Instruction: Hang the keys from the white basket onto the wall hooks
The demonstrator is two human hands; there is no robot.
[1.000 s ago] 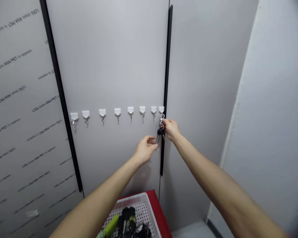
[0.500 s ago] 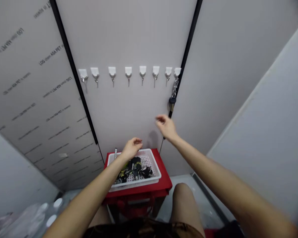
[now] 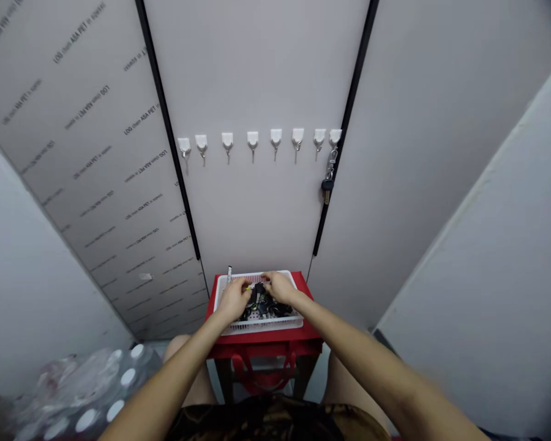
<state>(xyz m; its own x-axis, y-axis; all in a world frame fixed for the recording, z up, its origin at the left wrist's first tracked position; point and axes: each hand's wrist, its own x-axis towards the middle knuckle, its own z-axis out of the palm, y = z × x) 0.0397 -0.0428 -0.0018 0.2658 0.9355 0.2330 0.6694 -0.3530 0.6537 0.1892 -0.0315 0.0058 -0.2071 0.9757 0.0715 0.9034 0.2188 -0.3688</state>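
A white plastic basket (image 3: 298, 320) holds a pile of keys (image 3: 262, 304), mostly black-headed, with bits of yellow-green among them. My left hand (image 3: 235, 299) is in the basket's left part, its fingers curled at the pile beside a yellow-green bit. On the other side my right hand (image 3: 280, 286) reaches in over the far edge, thumb and fingers bent together at the black keys. What either hand pinches is too small to make out. A black-headed key (image 3: 327, 188) hangs by a metal chain from the rightmost white wall hook (image 3: 335, 136).
Several more white hooks (image 3: 252, 139) run in a row along the grey wall panel (image 3: 257, 208). The basket stands on a red-covered stool (image 3: 310, 331) between my knees. Capped plastic bottles (image 3: 128, 376) in clear wrap stand at lower left. Side walls rise left and right.
My right hand has come down from beneath the hanging key into the basket. My left hand has lowered from above the basket's far edge to the pile. The view has shifted a little.
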